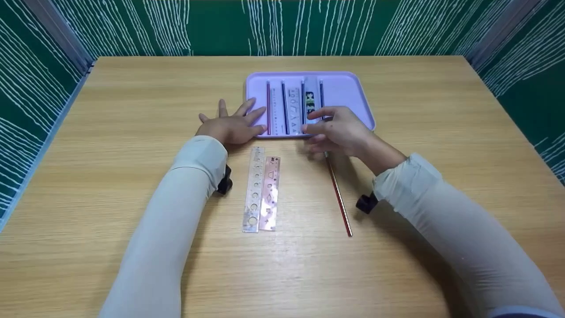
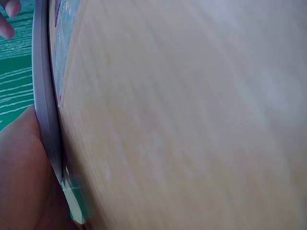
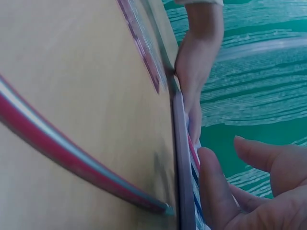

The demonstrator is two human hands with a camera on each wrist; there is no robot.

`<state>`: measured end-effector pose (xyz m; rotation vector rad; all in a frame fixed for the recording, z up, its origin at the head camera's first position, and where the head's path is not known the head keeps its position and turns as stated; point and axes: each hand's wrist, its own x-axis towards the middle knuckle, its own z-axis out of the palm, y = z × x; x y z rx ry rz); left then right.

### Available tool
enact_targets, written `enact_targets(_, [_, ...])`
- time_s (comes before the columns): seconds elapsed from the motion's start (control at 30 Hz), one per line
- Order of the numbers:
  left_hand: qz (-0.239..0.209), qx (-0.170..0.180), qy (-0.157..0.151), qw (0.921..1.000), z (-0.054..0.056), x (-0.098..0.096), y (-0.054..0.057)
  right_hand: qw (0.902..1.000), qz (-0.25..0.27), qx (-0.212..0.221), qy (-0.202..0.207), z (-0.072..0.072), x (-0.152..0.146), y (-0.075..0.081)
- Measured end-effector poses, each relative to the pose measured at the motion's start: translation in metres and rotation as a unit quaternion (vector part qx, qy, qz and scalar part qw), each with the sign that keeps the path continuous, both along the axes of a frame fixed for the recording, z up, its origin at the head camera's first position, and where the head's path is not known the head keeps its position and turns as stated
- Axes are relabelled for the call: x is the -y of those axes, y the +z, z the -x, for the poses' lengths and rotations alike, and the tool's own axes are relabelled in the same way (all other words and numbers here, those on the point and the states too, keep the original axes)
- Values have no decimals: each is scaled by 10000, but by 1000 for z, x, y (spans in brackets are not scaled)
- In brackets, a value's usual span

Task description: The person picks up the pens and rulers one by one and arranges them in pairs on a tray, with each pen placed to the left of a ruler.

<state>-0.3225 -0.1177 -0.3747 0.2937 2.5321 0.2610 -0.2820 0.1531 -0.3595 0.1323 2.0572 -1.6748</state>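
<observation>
Pencils [image 1: 285, 106] lie in the tray [image 1: 346, 92]; my left hand [image 1: 232, 127] and right hand [image 1: 340, 131] are spread, so I should nudge gently.

Booth-like workspace — wood-grain table [image 1: 304, 269] hemmed on three sides by green, white-streaked panels [image 1: 216, 26], grey posts [image 1: 57, 33] at corners.

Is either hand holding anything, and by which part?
Nothing appears held: the left hand is spread at the tray, and the right hand grips nothing visible.
</observation>
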Motion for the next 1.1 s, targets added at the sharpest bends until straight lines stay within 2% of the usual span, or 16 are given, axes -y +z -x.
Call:
enact_targets(0.63, [0,-7,45,10000,-2,1,0,9969,146,55,776,-41,27,-15])
enact_targets(0.87, [2,-46,-11,10000,-2,0,-1,9951,37,83,982,-50,35,-21])
enact_targets(1.1, [16,-143,-25,9999,-2,-1,0,9948,-6,145,1008,-57,42,-20])
